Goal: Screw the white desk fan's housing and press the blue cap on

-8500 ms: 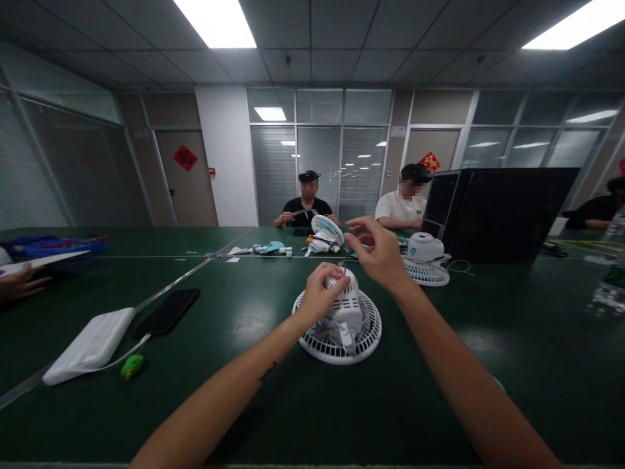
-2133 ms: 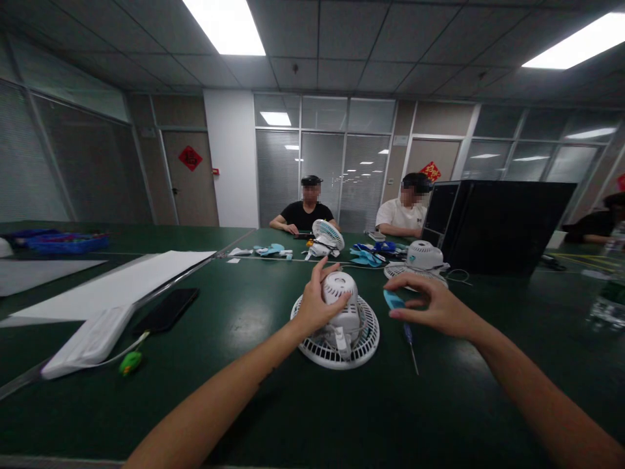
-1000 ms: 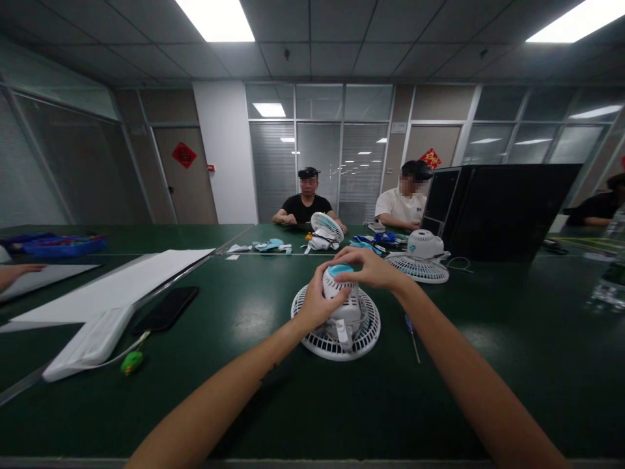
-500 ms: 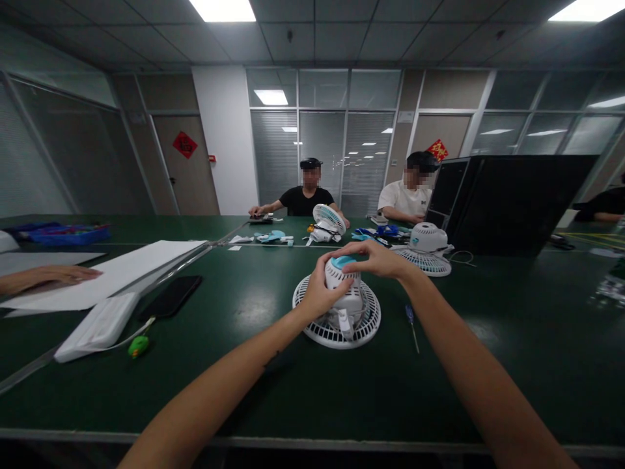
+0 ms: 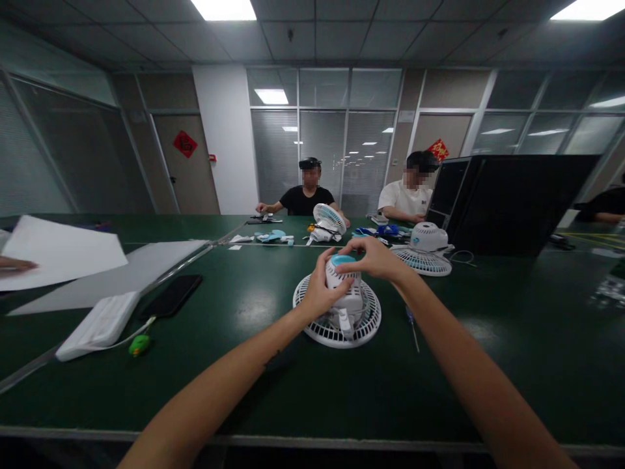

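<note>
A white fan (image 5: pixel 349 301) lies grille-down on the green table, its motor housing pointing up. My left hand (image 5: pixel 319 291) is wrapped round the left side of that housing. On top of the housing sits a light-blue round cap (image 5: pixel 343 260). My right hand (image 5: pixel 374 258) has its thumb and fingers closed on the cap's edge from the right. A screwdriver (image 5: pixel 413 327) with a blue handle lies on the table to the right of the fan, partly beside my right forearm.
Behind stand a second fan (image 5: pixel 328 225) and a third fan (image 5: pixel 426 251). A black computer case (image 5: pixel 517 202) is at the right. Left are a white power bank (image 5: pixel 100 324), a black phone (image 5: pixel 173 296) and a person's hand (image 5: pixel 17 263) with white sheet (image 5: pixel 66 254). Two people sit opposite.
The screwdriver was laid down and my right hand brought the blue cap onto the housing. Lately my hands barely move; the co-worker at left has lifted a white sheet.
</note>
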Available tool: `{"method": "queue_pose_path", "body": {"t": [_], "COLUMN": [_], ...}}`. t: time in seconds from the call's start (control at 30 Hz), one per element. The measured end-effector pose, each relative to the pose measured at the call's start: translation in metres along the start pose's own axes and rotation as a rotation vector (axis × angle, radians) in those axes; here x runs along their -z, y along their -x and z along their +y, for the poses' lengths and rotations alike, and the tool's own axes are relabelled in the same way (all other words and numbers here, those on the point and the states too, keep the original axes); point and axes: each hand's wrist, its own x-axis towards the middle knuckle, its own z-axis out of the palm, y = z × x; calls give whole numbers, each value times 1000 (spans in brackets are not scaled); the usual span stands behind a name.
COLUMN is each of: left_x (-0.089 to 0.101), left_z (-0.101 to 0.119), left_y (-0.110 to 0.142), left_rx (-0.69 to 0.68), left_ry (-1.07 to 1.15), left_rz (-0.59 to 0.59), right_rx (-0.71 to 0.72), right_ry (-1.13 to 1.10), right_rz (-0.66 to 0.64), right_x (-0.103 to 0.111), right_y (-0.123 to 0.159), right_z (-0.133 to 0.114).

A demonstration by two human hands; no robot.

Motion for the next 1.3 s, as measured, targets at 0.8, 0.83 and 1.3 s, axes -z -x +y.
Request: {"method": "queue_pose_path", "body": {"t": [0.8, 0.83, 1.3], "left_x": [16, 16, 29], "left_z": [27, 32, 68], "left_y": [-31, -34, -48], "left_rx": [-136, -126, 25], "left_ry": [-399, -476, -714], "left_rz": [68, 45, -175], "right_rx": [-118, -122, -133], "right_ry": [-367, -363, -355], "right_rz": [313, 312, 292], "right_x": [-61, -61, -55], "right_y": [63, 63, 65], "right_z": [20, 19, 15]}}
